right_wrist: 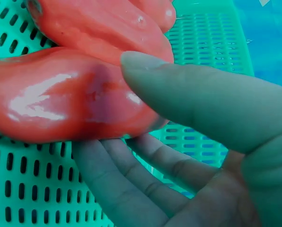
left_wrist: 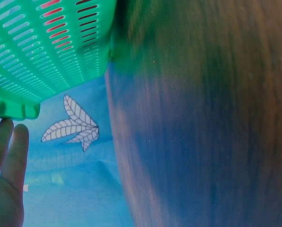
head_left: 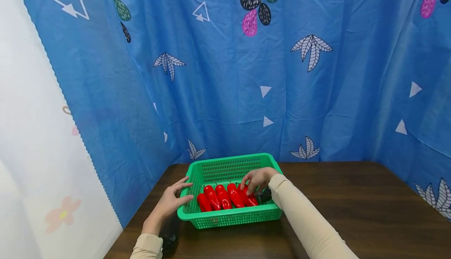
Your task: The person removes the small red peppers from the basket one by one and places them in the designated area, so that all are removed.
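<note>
The right hand (head_left: 258, 179) reaches into the green basket (head_left: 230, 163), thumb and fingers (right_wrist: 131, 189) pinching the rightmost red pepper (right_wrist: 60, 101), which lies at the fingertips beside four more peppers (head_left: 218, 197) in a row to their left. The left hand (head_left: 171, 201) rests on the basket's left rim, fingers straight and slightly spread, on the brown table (head_left: 352, 200).

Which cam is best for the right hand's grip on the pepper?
Right wrist: the thumb and fingers curl round the red pepper in close-up. Head shows the right hand small, over the peppers in the green basket. Left wrist shows only basket wall, red through the slots.
</note>
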Available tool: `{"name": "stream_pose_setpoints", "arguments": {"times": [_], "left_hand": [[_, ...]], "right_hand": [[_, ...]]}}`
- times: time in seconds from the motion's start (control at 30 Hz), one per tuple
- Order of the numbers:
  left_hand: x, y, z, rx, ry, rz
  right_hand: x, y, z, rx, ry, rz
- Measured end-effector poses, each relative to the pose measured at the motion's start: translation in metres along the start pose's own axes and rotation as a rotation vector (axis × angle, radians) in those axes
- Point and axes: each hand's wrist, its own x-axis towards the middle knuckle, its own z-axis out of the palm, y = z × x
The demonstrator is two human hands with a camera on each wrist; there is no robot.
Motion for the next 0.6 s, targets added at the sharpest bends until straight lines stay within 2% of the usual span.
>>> {"name": "stream_pose_setpoints", "arguments": {"times": [0.37,0.6], "left_hand": [[-0.0010,-0.0009,0.0011,-0.005,0.005,-0.004],[0.0004,-0.0013,0.0005,0.001,0.009,0.006]], "right_hand": [[0.0008,-0.0017,0.0031,-0.093,0.003,0.009],[0.0015,-0.0029,0.0033,-0.053,0.033,0.000]]}}
